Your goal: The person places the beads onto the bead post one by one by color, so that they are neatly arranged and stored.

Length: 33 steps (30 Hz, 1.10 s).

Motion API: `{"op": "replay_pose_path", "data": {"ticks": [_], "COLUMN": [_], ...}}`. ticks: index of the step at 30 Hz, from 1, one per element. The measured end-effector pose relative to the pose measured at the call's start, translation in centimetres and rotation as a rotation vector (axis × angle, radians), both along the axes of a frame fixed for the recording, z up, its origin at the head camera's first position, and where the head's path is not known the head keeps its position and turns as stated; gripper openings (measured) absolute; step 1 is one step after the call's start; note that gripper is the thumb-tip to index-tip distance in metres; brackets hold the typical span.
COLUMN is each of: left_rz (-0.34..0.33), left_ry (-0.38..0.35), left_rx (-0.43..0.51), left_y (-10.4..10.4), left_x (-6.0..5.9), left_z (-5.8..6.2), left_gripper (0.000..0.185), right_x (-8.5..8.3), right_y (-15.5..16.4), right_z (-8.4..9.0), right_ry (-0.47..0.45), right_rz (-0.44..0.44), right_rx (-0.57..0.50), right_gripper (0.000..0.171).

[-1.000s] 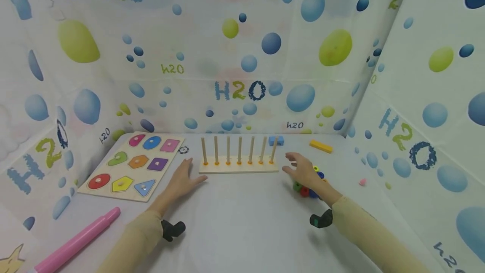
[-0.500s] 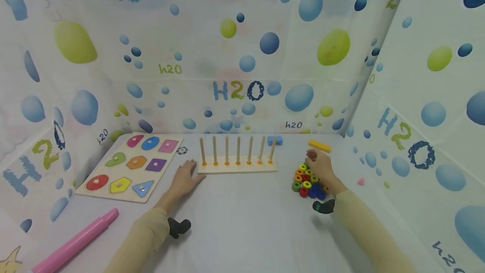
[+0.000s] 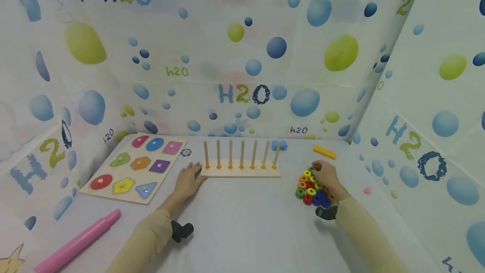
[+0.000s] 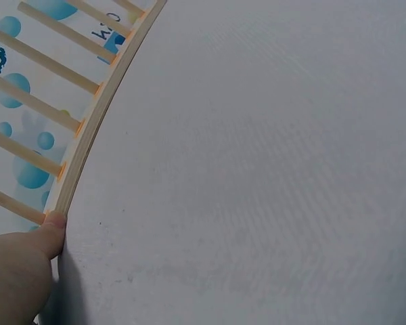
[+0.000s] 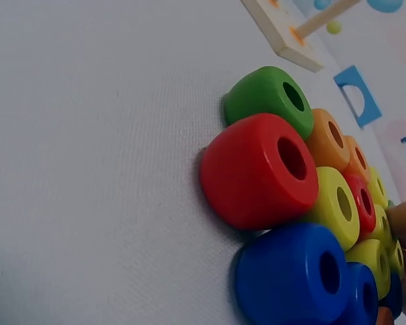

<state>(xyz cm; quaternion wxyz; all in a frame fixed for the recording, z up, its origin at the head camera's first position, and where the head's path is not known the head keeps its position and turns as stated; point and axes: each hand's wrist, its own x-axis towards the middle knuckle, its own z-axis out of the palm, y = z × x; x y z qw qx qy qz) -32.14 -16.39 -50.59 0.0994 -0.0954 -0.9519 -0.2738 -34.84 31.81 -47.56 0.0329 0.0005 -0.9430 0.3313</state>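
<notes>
In the head view my left hand point(image 3: 187, 181) is at the left end of a wooden peg board point(image 3: 242, 173) with a row of upright pegs. Its thumb presses the front corner in the left wrist view, and its fingers lie round the end. My right hand point(image 3: 326, 177) reaches over the far side of a cluster of coloured beads point(image 3: 310, 185). Its bent fingertips pinch a green bead point(image 3: 311, 169), partly hidden by the fingers. Closer up, a red bead point(image 5: 247, 172) and a blue bead point(image 5: 284, 274) show at the cluster's near edge, holes facing up.
A wooden shape puzzle point(image 3: 130, 195) lies at the left, with a large pink marker point(image 3: 79, 239) in front of it. Behind the peg board is a blue block point(image 3: 279, 145). A yellow block point(image 3: 324, 152) and a small pink piece point(image 3: 366, 190) lie at the right.
My right hand has gone from above the beads to their far side, and its fingers have closed in on the green bead. My left hand has settled against the peg board's end.
</notes>
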Motion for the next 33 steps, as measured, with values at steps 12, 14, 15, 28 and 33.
{"op": "replay_pose_path", "data": {"ticks": [12, 14, 15, 28, 33], "left_rz": [0.008, 0.010, 0.011, 0.022, 0.037], "left_ry": [0.012, 0.001, -0.003, -0.045, -0.051], "left_rx": [0.002, -0.003, -0.007, -0.050, -0.048], "left_y": [-0.5, -0.6, -0.5, 0.1, 0.2], "left_x": [0.1, 0.1, 0.1, -0.3, -0.3], "left_z": [0.0, 0.0, 0.0, -0.1, -0.1], "left_gripper": [0.056, 0.056, 0.057, 0.058, 0.058], "right_x": [-0.5, -0.7, -0.9, -3.0, -3.4], "right_y": [-0.9, -2.0, -2.6, -15.8, -21.2], "right_z": [2.8, 4.3, 5.1, 10.6, 11.2], "right_ry": [0.175, 0.194, 0.204, 0.366, 0.371], "right_rz": [0.042, 0.059, 0.071, 0.318, 0.430], "right_rx": [-0.036, -0.063, -0.078, -0.256, -0.282], "right_gripper": [0.035, 0.036, 0.036, 0.030, 0.030]}}
